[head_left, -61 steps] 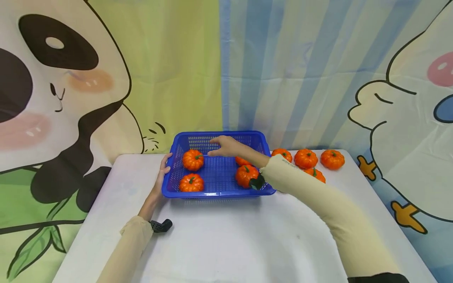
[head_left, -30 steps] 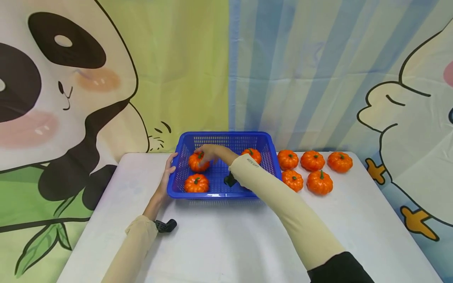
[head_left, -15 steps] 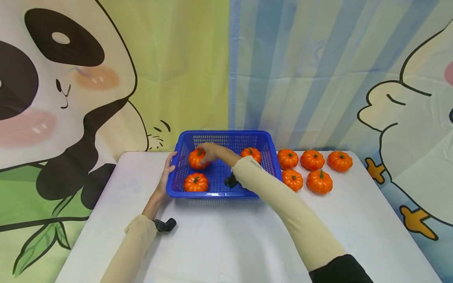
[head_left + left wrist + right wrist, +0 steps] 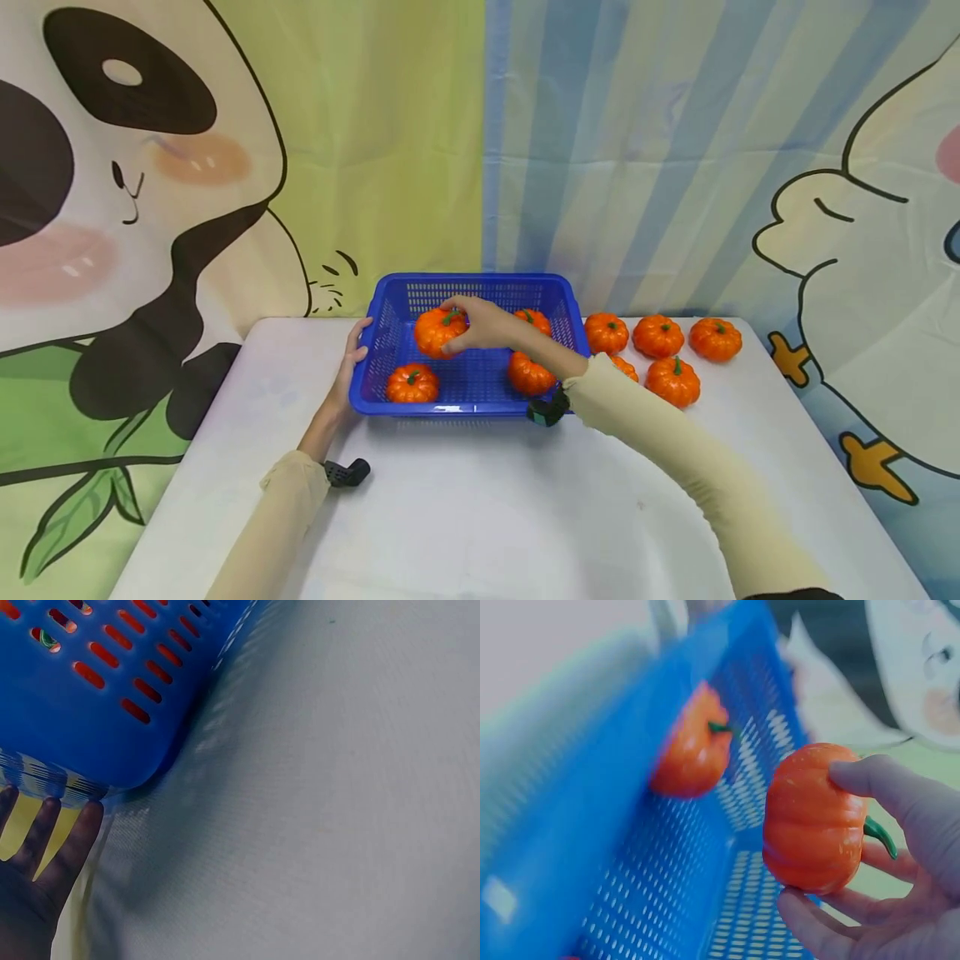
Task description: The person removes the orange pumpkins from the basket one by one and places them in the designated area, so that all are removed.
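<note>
My right hand (image 4: 486,325) pinches a small orange pumpkin (image 4: 432,335) with a green stem between thumb and fingers, raised over the left back part of the blue basket (image 4: 465,409). In the right wrist view the held pumpkin (image 4: 810,817) is tilted, its stem toward the palm. Below it in the basket sits another pumpkin (image 4: 412,384) at front left. Two more, a back pumpkin (image 4: 534,321) and a front pumpkin (image 4: 529,375), lie on the right side, partly behind the forearm. My left hand (image 4: 347,367) touches the basket's left side with extended fingers (image 4: 79,844).
Several more orange pumpkins (image 4: 673,382) stand on the white table (image 4: 480,508) right of the basket, one partly hidden by the right sleeve. A printed curtain (image 4: 405,150) hangs close behind the table. Each wrist wears a black camera (image 4: 348,472).
My right hand came down to the back-left pumpkin, took hold of it, and has lifted it slightly up and to the right. The left hand stays at the basket's side.
</note>
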`<state>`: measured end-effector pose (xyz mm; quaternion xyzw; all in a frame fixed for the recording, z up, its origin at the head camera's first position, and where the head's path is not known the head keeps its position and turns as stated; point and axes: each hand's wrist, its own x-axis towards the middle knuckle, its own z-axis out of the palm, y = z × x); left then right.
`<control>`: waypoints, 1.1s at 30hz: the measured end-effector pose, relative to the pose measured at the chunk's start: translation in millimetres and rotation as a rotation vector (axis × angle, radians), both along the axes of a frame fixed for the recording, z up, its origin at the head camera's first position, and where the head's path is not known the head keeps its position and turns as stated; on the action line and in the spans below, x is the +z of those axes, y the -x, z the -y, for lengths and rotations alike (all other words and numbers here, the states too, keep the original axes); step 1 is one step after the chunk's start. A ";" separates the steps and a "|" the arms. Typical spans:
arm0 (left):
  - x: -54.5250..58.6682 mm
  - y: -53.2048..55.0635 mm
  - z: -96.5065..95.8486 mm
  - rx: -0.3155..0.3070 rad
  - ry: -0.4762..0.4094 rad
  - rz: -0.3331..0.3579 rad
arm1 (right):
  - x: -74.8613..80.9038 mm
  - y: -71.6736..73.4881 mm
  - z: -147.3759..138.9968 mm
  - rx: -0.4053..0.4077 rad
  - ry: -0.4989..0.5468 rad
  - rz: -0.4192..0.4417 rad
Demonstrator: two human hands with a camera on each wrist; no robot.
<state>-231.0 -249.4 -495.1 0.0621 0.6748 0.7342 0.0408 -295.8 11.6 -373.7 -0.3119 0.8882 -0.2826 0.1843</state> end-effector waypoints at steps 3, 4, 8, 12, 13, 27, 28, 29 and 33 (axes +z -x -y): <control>0.0 0.8 1.0 0.000 0.008 -0.006 | 8.3 -22.5 -21.2 -0.014 0.067 0.016; 0.0 0.9 1.1 0.001 0.009 -0.008 | 9.8 -29.4 -28.1 -0.016 0.086 0.018; -0.4 0.7 1.3 0.006 -0.001 -0.020 | 13.0 -55.3 -52.4 -0.015 0.135 0.020; -0.9 1.2 1.3 0.011 -0.017 -0.018 | 11.0 -77.4 -71.9 -0.021 0.179 0.010; -1.1 1.4 1.2 0.013 -0.017 -0.016 | 10.2 -82.5 -76.5 -0.025 0.194 0.008; -6.7 2.6 1.6 0.019 -0.030 0.001 | -9.0 -149.0 -148.8 -0.177 0.329 0.102; -6.0 1.9 1.4 0.017 -0.030 0.002 | -9.9 -152.1 -153.5 -0.195 0.324 0.090; -5.4 1.2 1.2 0.016 -0.028 0.002 | -10.5 -155.3 -158.3 -0.217 0.316 0.075; -2.7 -0.3 1.0 0.011 -0.032 0.003 | -12.1 -164.7 -175.2 -0.300 0.305 0.023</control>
